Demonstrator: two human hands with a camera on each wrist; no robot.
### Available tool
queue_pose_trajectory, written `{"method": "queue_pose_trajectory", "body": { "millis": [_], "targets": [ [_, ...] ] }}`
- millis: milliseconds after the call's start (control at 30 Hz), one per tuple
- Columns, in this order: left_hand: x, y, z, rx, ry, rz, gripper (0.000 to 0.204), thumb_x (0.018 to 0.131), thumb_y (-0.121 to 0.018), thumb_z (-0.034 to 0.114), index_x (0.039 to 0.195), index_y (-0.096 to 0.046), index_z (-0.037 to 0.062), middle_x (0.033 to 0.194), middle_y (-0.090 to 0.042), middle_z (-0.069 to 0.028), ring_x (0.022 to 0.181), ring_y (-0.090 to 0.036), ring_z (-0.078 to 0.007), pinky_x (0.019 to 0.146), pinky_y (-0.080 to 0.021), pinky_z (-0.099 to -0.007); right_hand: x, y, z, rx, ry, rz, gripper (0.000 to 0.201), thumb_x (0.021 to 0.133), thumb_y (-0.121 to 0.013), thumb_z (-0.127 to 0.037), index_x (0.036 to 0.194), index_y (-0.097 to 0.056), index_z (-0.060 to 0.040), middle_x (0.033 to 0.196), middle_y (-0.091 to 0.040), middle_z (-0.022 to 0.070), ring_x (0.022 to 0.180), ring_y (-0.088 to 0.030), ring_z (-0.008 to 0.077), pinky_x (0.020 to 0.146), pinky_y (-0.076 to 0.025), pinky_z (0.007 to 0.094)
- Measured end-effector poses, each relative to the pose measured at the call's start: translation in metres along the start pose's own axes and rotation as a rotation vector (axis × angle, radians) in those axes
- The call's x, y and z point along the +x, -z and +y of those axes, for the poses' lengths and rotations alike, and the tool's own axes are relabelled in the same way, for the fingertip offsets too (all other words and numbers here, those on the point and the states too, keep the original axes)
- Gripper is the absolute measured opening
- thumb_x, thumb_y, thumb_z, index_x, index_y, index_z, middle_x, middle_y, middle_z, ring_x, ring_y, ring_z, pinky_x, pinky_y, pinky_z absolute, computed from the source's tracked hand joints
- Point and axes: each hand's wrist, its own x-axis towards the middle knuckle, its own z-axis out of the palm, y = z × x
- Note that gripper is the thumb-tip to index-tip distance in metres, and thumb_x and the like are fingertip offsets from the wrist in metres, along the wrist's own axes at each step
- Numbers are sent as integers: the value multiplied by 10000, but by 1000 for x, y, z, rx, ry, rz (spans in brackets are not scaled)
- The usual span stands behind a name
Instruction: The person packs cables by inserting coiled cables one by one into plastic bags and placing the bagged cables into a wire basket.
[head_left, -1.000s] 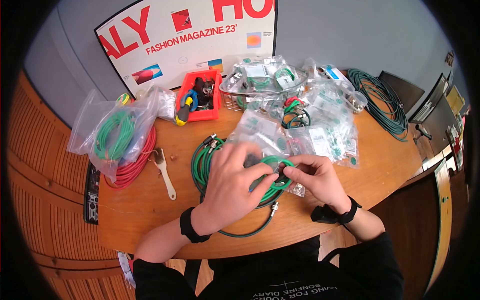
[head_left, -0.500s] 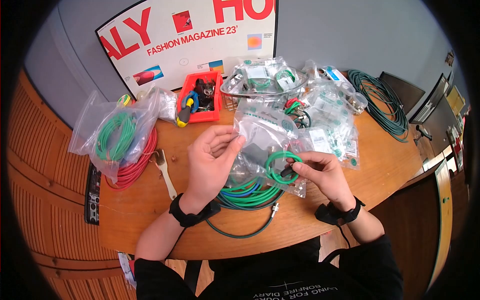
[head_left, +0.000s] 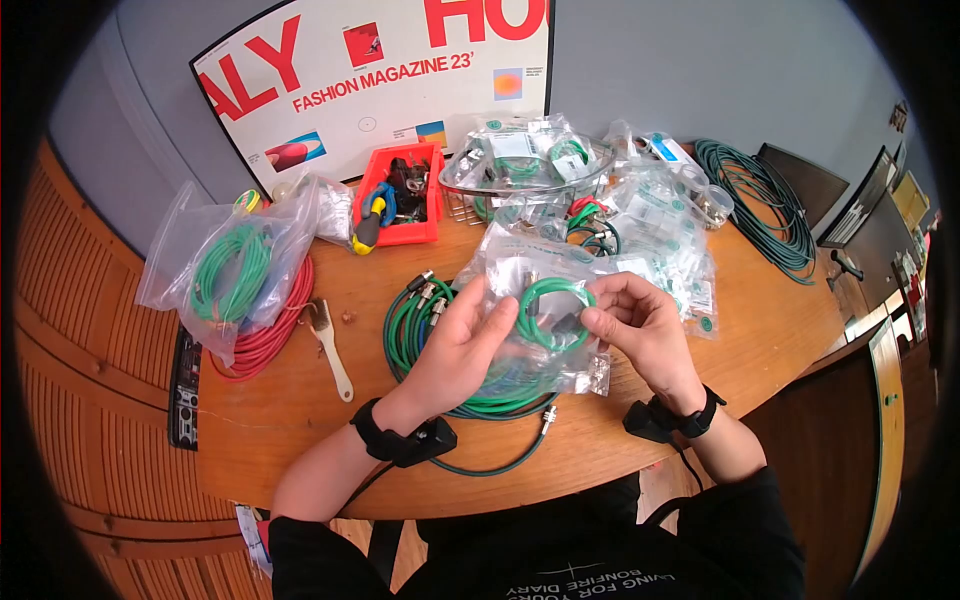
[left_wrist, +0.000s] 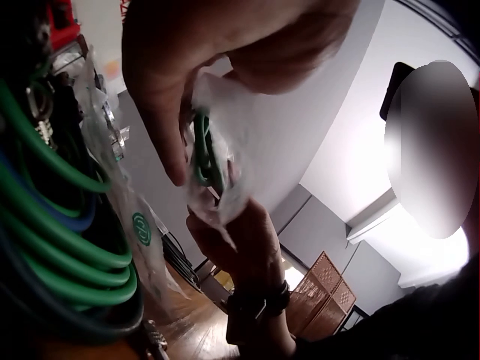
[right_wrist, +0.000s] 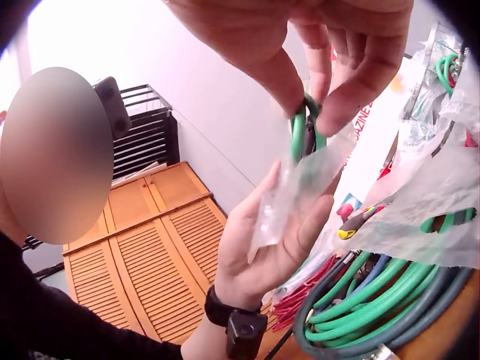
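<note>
In the head view a small green cable coil (head_left: 524, 322) is pinched at its right side by my right hand (head_left: 645, 325). My left hand (head_left: 462, 348) holds a clear plastic bag (head_left: 510, 268) at the coil's left, thumb on the near side. The right wrist view has the coil (right_wrist: 298, 135) between the right thumb and fingers, its lower part within the bag (right_wrist: 271, 225). Seen from the left wrist, the bag (left_wrist: 238, 120) wraps around the coil (left_wrist: 201, 146). Beneath the hands lies a larger bundle of green, blue and dark cables (head_left: 400, 335) with metal connectors.
A red bin (head_left: 408, 232) and a wire basket (head_left: 460, 205) of bagged cables stand at the back. Bagged parts (head_left: 650, 225) are piled right of the basket, a dark cable coil (head_left: 760, 205) beyond. A brush (head_left: 335, 360), a red cable (head_left: 245, 362) and a bagged green coil (head_left: 230, 270) lie left.
My left hand went from over the coil to the bag's upper left, then moved right and down beside the coil. The right hand keeps its pinch; the coil is raised a little and faces the head camera.
</note>
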Motion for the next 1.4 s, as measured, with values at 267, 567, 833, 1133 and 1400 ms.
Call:
{"method": "queue_pose_trajectory", "body": {
  "millis": [267,567,833,1133,1400],
  "targets": [
    [0,9,-12,-26,-26,-33,478,926,-591,45,1343,-360,16,1270,-507,-65,1139,-532,-131,920,-500,-304,-1,1,6,-391,115,-82,335,861,-719,-173,1103,-585,18,966,-614,9,852,-536,47,779,-446,226],
    [-2,6,-6,-288,47,5,403,950,-534,58,1319,-373,42,1281,-520,-123,1182,-545,-230,977,-496,-414,3,5,-19,-229,28,-110,118,900,-649,-115,942,-606,-13,836,-639,-2,803,-583,59,742,-478,227],
    [-3,16,9,-12,128,38,305,979,-499,122,1253,-407,26,1298,-523,-186,1184,-552,-292,921,-530,-413,48,35,-94,-857,194,-90,100,840,-603,-81,802,-587,11,728,-622,17,692,-591,83,617,-466,244],
    [-4,20,34,64,71,7,276,983,-507,172,1220,-444,45,1263,-552,-178,1043,-621,-234,788,-565,-324,174,62,-99,-604,261,37,246,926,-602,-222,990,-642,13,864,-677,60,787,-643,117,703,-540,252],
    [-5,23,31,99,51,6,262,985,-506,175,1209,-450,51,1193,-575,-153,949,-629,-199,697,-544,-290,184,104,-35,-926,18,-15,294,867,-621,-253,916,-677,32,758,-680,82,672,-640,128,582,-529,263]
  ]
}}
